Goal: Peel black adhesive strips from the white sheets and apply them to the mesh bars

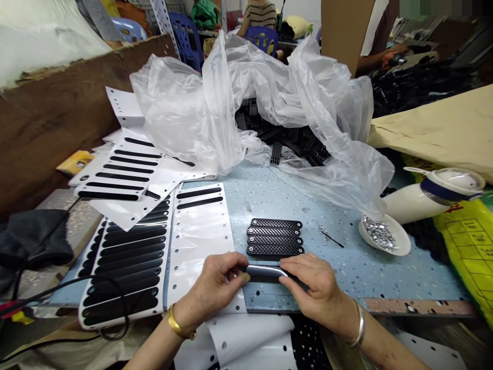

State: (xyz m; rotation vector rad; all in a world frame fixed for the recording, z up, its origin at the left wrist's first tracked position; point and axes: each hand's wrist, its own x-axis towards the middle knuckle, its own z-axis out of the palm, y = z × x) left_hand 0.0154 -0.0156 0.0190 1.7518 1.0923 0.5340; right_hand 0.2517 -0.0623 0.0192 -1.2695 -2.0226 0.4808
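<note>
A glossy black strip [265,271] with rounded sides is held level just above the table's front edge. My left hand [219,280] pinches its left end between thumb and fingers, and my right hand [314,281] grips the right end the same way. Whether another part lies under the strip is hidden. Right behind my fingers, several black textured plastic pieces [275,238] lie in a row, each with silver dots at its ends. Left of them is a white backing sheet [202,231] bearing two black strips at its top.
More sheets of black strips [129,267] overlap at left. A clear plastic bag [254,77] spills black parts [292,139] at the back. At right are a white bowl [404,239] of small silver pieces and a white bottle [408,202]. A thin black stick [332,238] lies nearby.
</note>
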